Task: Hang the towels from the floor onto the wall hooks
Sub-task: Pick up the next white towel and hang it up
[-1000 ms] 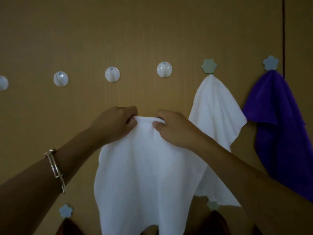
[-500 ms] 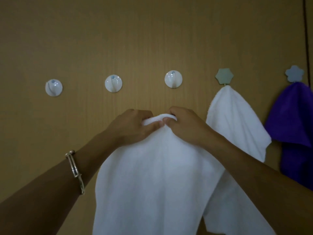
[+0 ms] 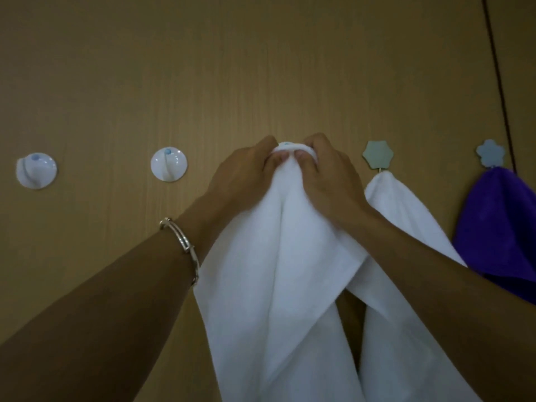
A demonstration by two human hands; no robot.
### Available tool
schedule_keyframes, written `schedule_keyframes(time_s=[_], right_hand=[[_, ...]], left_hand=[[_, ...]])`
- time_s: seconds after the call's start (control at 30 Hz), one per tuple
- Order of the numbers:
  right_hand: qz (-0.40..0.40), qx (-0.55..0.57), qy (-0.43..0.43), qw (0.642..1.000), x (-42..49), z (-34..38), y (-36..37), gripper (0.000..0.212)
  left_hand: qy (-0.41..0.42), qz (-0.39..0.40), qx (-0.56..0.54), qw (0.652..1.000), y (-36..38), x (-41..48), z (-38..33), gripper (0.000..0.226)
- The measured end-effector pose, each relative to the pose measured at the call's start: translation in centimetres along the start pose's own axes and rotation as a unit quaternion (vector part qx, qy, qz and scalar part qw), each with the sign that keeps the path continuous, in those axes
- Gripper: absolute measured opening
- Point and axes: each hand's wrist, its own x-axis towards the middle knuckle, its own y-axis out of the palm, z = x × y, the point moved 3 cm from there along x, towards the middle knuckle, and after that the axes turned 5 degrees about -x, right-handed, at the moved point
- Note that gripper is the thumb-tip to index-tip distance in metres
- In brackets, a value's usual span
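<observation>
I hold a white towel [image 3: 278,271] up against the wooden wall. My left hand [image 3: 240,175] and my right hand [image 3: 327,181] pinch its bunched top edge side by side, pressed over a round white hook [image 3: 286,144] of which only the top with a blue dot peeks out. The cloth hangs down between my forearms. A second white towel [image 3: 406,216] hangs from a green star-shaped hook [image 3: 378,156] just right of my hands. A purple towel [image 3: 504,227] hangs from a blue flower-shaped hook [image 3: 490,153] at the far right.
Two bare round white hooks [image 3: 169,164] [image 3: 36,170] sit on the wall [image 3: 232,68] to the left of my hands. A dark vertical seam [image 3: 497,82] runs down the wall at the right edge. A metal bracelet [image 3: 182,245] circles my left wrist.
Both hands have lifted the towel's top edge up from below the hook row onto the third round hook, which is now mostly covered. The view has come closer to the wall.
</observation>
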Motion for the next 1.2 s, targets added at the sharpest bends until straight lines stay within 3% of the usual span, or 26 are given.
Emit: schedule_keyframes(time_s=[0.2, 0.33, 0.6, 0.8, 1.03, 1.2], right_hand=[[-0.026, 0.000, -0.027, 0.999, 3.7, -1.3, 0.2, 0.015], [-0.068, 0.003, -0.048, 0.997, 4.5, -2.0, 0.7, 0.008], [-0.087, -0.011, -0.091, 0.992, 4.8, -2.3, 1.0, 0.015], [-0.047, 0.023, -0.085, 0.995, 3.2, -2.8, 1.3, 0.024], [0.041, 0.102, -0.036, 0.993, 1.6, -3.0, 0.7, 0.017], [0.082, 0.161, 0.030, 0.983, 0.2, -2.1, 0.4, 0.017]], left_hand=[[0.025, -0.096, 0.099, 0.990, 0.0, 4.2, 1.4, 0.028], [0.050, -0.152, 0.105, 0.982, 0.2, 5.3, 2.3, 0.028], [0.088, -0.178, 0.086, 0.976, 0.0, 5.7, 2.0, 0.030], [0.169, -0.171, 0.113, 0.964, 1.2, 3.3, 2.1, 0.023], [0.160, -0.169, 0.088, 0.968, 1.7, 0.9, 2.6, 0.031], [0.049, -0.127, 0.014, 0.991, 1.6, -0.2, 1.7, 0.038]])
